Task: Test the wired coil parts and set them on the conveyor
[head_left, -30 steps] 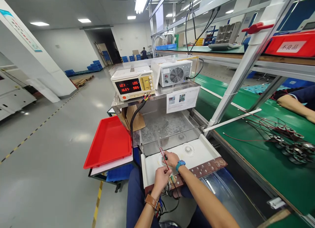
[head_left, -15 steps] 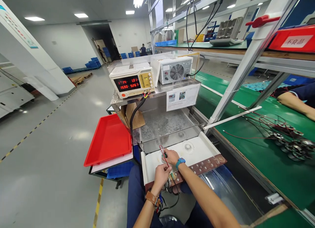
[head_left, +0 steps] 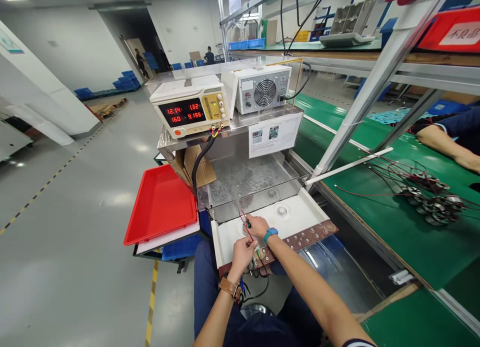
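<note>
My left hand (head_left: 243, 255), with a brown-strapped watch at its wrist, is closed in a pinch on a thin red wire (head_left: 246, 226). That wire loops up above both hands. My right hand (head_left: 258, 227), with a blue watch, is closed around a small dark part (head_left: 248, 223) at the wire's other end; the fingers hide most of it. Both hands are over the left half of a white tray (head_left: 302, 218) with a brown perforated front strip (head_left: 313, 234). Just below my left hand, a green-sleeved clip (head_left: 259, 254) on a black lead sits at that strip.
A power supply (head_left: 191, 107) with lit red digits stands on a metal shelf beside a second unit with a fan (head_left: 264, 93). At left is a red tray (head_left: 161, 204). Several motor-like metal parts (head_left: 437, 207) with wires lie on the green bench, near another person's arm (head_left: 446, 144).
The view has tipped slightly, so the bench and devices sit higher in the picture. The power supply's digits differ. Both hands keep the same grip over the white tray.
</note>
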